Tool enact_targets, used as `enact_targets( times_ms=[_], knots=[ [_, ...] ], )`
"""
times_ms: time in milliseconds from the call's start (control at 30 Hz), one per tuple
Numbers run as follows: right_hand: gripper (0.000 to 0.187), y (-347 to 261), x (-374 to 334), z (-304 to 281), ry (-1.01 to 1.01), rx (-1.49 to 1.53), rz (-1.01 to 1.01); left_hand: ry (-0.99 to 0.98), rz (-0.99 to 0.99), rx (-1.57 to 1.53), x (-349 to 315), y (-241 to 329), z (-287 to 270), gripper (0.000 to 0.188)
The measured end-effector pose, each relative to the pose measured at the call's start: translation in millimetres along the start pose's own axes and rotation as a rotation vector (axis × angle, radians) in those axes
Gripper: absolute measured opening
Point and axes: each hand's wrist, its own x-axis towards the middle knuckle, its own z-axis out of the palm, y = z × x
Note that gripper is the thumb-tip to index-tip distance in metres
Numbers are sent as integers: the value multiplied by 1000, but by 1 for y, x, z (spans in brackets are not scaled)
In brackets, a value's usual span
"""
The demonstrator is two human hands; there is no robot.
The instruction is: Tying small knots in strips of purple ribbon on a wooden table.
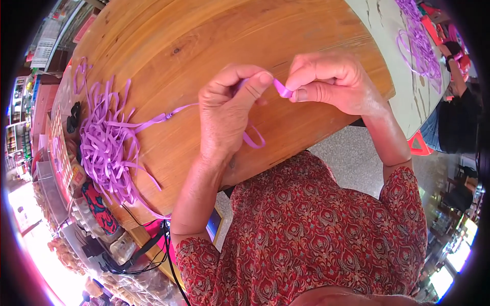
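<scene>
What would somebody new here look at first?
Probably the big tangle of purple ribbon on the left side of the wooden table. Next, the left hand and right hand pinching a purple strip. Then the red patterned clothing below.

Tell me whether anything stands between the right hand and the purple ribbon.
Nothing visible does: the right hand pinches the purple ribbon between thumb and finger. The left hand grips ribbon just to the left, not in between.
</scene>
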Motion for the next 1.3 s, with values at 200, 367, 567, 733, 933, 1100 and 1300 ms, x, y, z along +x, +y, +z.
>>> enact_targets(
  times_ms=[200,367,567,733,933,1100,1300],
  knots=[
    [17,6,4,17,67,463,143,-62,-204,-308,-4,5,0,9],
    [22,12,4,24,214,584,141,71,24,-212,-7,4,6,9],
    [25,8,6,27,287,885,241,88,436,113,-4,-3,3,13],
    [25,5,5,35,339,741,247,57,352,118,-4,-4,2,13],
    [31,8,6,29,329,-486,-202,56,86,-218,-9,3,9,11],
    [33,8,8,32,356,-604,-248,49,118,-120,-8,-1,7,8],
    [30,-1,11,33,326,-425,-28,69,65,-128,-9,4,7,8]
  ],
)
